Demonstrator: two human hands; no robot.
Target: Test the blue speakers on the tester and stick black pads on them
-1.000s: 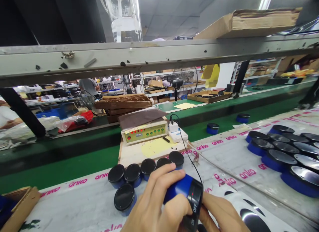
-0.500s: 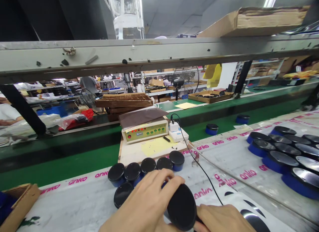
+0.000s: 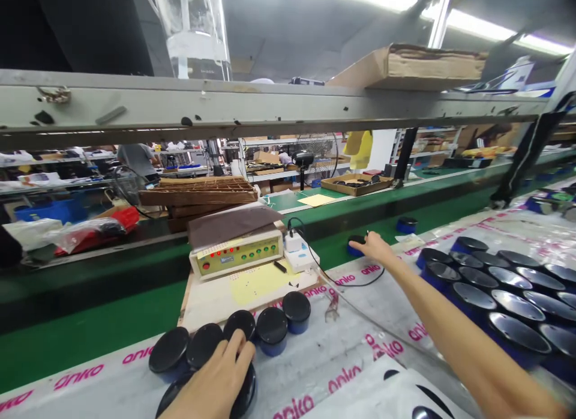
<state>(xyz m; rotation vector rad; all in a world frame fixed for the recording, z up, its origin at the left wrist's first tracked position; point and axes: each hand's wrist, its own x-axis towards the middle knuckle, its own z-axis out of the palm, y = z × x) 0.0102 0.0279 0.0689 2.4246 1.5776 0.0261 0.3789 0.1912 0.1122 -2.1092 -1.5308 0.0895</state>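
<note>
My left hand (image 3: 216, 374) is at the lower centre, its fingers bent over a round black-topped blue part (image 3: 246, 390) standing on the plastic-covered bench. Right behind it is a cluster of the same kind, among them a black-topped part (image 3: 272, 326) and another at the left (image 3: 169, 350). My right arm reaches forward to the green belt. There my right hand (image 3: 375, 250) grips a round black-topped blue part (image 3: 356, 247) by its near right side; some of its fingers are hidden.
A control box (image 3: 236, 255) with red and green lights stands on a board behind the cluster. A black cable (image 3: 328, 281) loops from a white adapter. Many more round parts (image 3: 508, 279) fill the right side. A metal beam (image 3: 270, 104) crosses above the bench.
The part held between both hands is now down beside the cluster, under my left hand. My right hand has left it and moved forward to a part on the belt. The view has turned right.
</note>
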